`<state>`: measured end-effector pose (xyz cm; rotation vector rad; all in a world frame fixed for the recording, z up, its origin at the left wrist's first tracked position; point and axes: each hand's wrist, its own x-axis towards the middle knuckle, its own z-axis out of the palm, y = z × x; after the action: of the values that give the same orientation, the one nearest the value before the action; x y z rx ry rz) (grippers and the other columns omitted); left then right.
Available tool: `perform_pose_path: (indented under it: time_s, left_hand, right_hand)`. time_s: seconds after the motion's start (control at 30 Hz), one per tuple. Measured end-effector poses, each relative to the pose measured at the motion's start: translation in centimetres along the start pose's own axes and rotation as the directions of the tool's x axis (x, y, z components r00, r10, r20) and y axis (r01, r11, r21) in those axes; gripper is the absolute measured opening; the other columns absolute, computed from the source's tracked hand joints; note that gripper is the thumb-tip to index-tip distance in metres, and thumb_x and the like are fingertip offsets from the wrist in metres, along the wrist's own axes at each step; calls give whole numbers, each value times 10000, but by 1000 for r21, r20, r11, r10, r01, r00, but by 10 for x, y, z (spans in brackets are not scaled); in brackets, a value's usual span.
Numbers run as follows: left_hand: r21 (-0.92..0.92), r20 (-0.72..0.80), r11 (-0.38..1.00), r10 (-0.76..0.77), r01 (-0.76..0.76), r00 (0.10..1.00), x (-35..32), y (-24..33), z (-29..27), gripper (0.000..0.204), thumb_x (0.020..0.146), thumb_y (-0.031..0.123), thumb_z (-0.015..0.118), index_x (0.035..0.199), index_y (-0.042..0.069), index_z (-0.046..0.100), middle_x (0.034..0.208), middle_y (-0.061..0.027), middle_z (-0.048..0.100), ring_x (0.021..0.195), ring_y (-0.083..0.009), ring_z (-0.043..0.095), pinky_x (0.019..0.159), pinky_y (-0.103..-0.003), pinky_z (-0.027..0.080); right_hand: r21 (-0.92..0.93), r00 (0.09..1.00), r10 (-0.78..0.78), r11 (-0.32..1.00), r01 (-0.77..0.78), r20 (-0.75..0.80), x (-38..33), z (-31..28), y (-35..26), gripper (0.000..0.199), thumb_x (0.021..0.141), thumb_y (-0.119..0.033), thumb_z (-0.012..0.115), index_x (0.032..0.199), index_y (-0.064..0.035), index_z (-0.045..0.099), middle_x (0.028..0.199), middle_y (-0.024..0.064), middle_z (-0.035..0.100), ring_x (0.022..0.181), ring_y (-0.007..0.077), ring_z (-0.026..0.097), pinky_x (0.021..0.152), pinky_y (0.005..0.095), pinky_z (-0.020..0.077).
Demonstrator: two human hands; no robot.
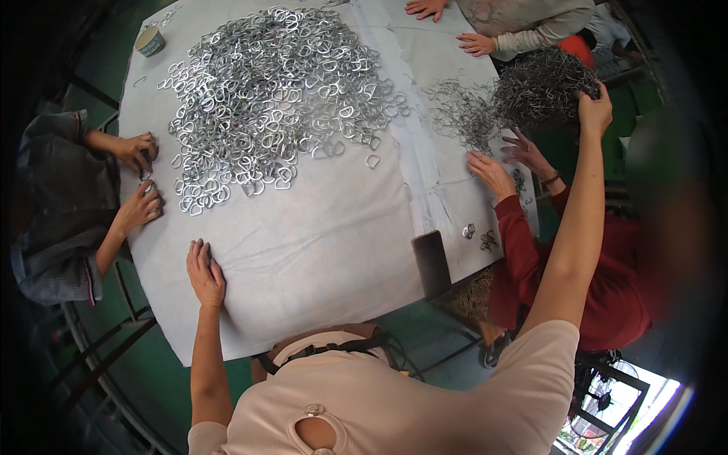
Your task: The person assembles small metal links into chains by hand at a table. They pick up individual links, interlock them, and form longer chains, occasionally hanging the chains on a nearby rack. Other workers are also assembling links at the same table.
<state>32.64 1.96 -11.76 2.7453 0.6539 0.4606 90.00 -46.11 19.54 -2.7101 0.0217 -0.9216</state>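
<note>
My left hand [205, 274] lies flat on the white-covered table [326, 258] near its front left, fingers stretched out and holding nothing. My right arm reaches far out to the right. At its end my right hand [595, 112] grips the edge of a big tangled clump of dark thin bent-wire pieces [544, 87]. Beside the clump, a looser scatter of the same wire pieces [464, 114] spreads over the table. A large heap of shiny D-shaped metal rings [265, 98] covers the far left and middle, apart from both my hands.
A co-worker's hands [140, 178] rest at the left edge. A red-sleeved person's hands [504, 171] are below the wire clump; another person's hands [455, 30] lie at the far side. A dark phone [431, 264] sits by the front edge, a paper cup [149, 42] at far left.
</note>
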Motion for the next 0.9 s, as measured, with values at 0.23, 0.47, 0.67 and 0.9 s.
perform_pose_path:
  time_s: [0.23, 0.47, 0.67, 0.9]
  left_hand:
    - [-60, -39, 998, -2, 0, 999, 1, 3, -2, 379, 846, 33, 495, 1223, 26, 523, 1334, -146, 486, 1296, -338, 392, 1078, -444, 298]
    - [-69, -78, 997, 18, -23, 997, -2, -1, 1, 381, 841, 31, 500, 1221, 24, 525, 1328, -144, 491, 1290, -333, 398, 1076, -437, 302]
    - [-109, -115, 992, 46, -59, 992, -4, -9, 10, 375, 843, 54, 498, 1216, 22, 524, 1320, -148, 490, 1290, -325, 396, 1081, -446, 289]
    - [-206, -195, 974, 53, -93, 979, -6, -20, 15, 321, 846, 71, 510, 1161, 32, 556, 1280, -141, 518, 1266, -335, 417, 1070, -455, 302]
  right_hand:
    - [71, 987, -151, 986, 154, -50, 14, -73, -24, 616, 675, -169, 740, 1252, -40, 569, 1026, 121, 695, 915, 194, 656, 831, 305, 479]
    - [505, 984, -175, 852, 142, 18, -11, -187, -88, 562, 779, -76, 675, 1305, 13, 500, 1060, 116, 661, 889, 163, 638, 766, 277, 515]
    - [549, 985, -109, 836, 18, 134, -34, -285, -129, 392, 834, -81, 633, 1217, -45, 556, 1044, 79, 644, 907, 158, 620, 767, 282, 502]
    - [518, 943, -213, 854, 53, 255, -123, -320, -174, 416, 832, -153, 632, 1221, -37, 543, 1037, 81, 640, 917, 153, 601, 799, 284, 467]
